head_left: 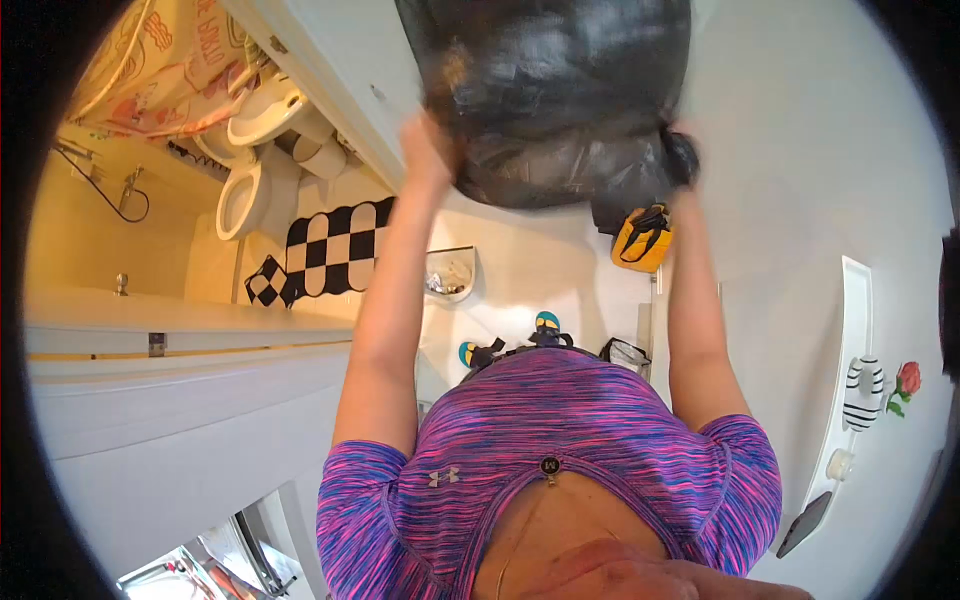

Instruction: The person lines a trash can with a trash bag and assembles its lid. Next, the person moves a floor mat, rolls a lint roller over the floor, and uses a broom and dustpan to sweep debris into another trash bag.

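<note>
A large black plastic bag [560,90] hangs in front of me at the top of the head view, blurred by motion. My left hand [428,150] is closed on its left edge, with the fingers partly smeared and partly behind the plastic. On the other side, my right hand [684,160] grips a bunched part of the bag's right edge. Both arms are stretched out and raised. Just below the right side of the bag is a yellow bag with dark handles [642,240].
Left, a doorway shows a toilet [243,202], a sink [265,112] and a checkered mat [340,247]. A corner bin [450,275] stands on the floor near my feet. A white shelf [835,380] with a striped vase [862,394] is on the right wall.
</note>
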`<control>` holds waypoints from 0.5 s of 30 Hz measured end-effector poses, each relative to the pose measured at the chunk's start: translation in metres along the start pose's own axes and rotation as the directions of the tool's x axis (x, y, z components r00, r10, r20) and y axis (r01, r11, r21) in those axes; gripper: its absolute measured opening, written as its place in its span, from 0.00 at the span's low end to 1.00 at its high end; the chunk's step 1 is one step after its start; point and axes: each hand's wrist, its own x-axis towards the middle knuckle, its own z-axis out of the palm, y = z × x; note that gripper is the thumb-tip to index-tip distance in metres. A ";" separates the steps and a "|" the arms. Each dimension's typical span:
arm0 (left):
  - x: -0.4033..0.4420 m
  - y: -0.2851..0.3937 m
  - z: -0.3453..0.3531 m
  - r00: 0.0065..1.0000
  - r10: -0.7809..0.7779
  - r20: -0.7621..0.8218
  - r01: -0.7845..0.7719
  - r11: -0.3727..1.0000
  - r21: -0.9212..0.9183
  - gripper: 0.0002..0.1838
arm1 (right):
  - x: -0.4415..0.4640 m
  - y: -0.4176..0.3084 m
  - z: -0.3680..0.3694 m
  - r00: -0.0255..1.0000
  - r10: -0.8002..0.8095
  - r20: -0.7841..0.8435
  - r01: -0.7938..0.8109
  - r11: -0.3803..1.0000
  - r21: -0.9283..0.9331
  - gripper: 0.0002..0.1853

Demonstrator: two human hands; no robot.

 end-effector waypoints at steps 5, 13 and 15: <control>-0.251 -0.086 0.072 0.276 -0.266 0.924 -0.066 0.953 0.295 0.11 | -0.223 0.143 0.138 0.415 0.190 0.890 -0.005 0.978 -0.206 0.17; -0.344 -0.065 -0.050 0.549 -0.587 0.596 0.612 0.767 0.192 0.20 | -0.191 0.018 0.178 0.208 0.248 0.946 0.200 0.936 -0.290 0.30; -0.353 -0.063 -0.065 0.541 -0.629 0.559 0.618 0.748 0.243 0.19 | -0.199 -0.027 0.264 0.621 -0.072 0.780 -0.030 0.993 0.116 0.20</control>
